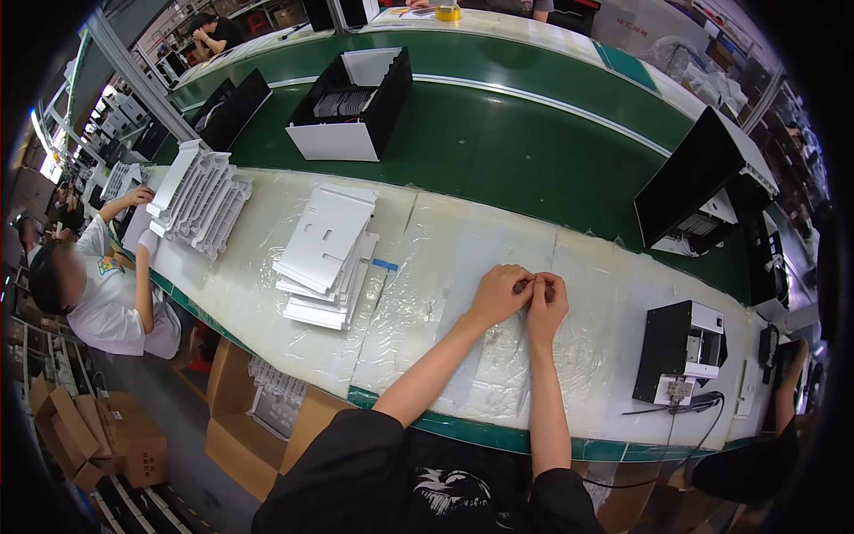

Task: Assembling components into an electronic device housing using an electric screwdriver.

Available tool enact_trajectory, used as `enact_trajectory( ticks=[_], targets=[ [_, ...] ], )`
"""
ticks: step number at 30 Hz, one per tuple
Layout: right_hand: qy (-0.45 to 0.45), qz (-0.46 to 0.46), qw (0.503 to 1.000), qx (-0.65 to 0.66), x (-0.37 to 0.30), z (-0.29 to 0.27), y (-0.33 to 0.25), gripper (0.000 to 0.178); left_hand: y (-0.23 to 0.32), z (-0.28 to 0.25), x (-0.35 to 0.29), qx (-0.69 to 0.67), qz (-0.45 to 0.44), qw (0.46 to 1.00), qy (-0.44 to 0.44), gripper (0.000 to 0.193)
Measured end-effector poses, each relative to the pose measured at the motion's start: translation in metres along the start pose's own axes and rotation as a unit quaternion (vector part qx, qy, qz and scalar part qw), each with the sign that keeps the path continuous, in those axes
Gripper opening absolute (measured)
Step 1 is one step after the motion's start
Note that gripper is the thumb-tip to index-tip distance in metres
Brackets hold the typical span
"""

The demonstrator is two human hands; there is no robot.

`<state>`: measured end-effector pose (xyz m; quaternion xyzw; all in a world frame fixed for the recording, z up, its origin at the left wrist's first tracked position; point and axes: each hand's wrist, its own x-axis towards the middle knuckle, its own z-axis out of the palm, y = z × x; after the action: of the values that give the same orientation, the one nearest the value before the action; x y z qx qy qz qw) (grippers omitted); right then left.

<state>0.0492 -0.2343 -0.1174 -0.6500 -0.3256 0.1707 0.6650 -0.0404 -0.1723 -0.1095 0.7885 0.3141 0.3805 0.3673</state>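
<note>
Place: factory, by all signs on an assembly line
Belt (498, 169): green, running crosswise beyond left hand (500, 294) and right hand (548, 307)
Housings (334, 142): black and white, open, spaced along the belt, ahead of the hands to either side
Bench (605, 347): long, film-covered, stretching beneath the hands
Panels (320, 236): white, alike, piled left of the hands
Co-worker (111, 303): stationed along the same bench, far left of the hands
Cartons (138, 440): brown, low, left of the hands

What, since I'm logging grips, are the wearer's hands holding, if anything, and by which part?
That cannot be told: the left hand and right hand are close together, hiding anything small between them.
</note>
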Motion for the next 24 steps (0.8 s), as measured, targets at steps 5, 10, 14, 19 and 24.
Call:
enact_trajectory(
  ticks=[5, 10, 14, 19, 24],
  targets=[
    [-0.005, -0.001, 1.0, -0.007, 0.0, 0.001, -0.002, 0.01, 0.001, 0.0, 0.001, -0.008, 0.004, 1.0, 0.013, 0.011],
    [-0.002, 0.02, 1.0, 0.007, -0.001, 0.002, -0.007, 0.009, -0.002, -0.002, 0.001, -0.007, 0.012, 1.0, 0.003, 0.011],
    [-0.002, 0.025, 1.0, 0.013, -0.001, 0.002, -0.009, 0.009, 0.0, -0.001, 0.001, -0.017, 0.01, 1.0, 0.007, 0.011],
    [0.0, 0.008, 1.0, -0.001, -0.001, 0.001, -0.01, 0.009, 0.002, -0.001, 0.001, -0.013, 0.013, 1.0, 0.007, 0.01],
    [0.009, -0.003, 1.0, -0.014, 0.0, 0.003, -0.01, 0.009, 0.006, -0.005, 0.003, -0.016, 0.01, 1.0, -0.002, 0.01]
  ],
)
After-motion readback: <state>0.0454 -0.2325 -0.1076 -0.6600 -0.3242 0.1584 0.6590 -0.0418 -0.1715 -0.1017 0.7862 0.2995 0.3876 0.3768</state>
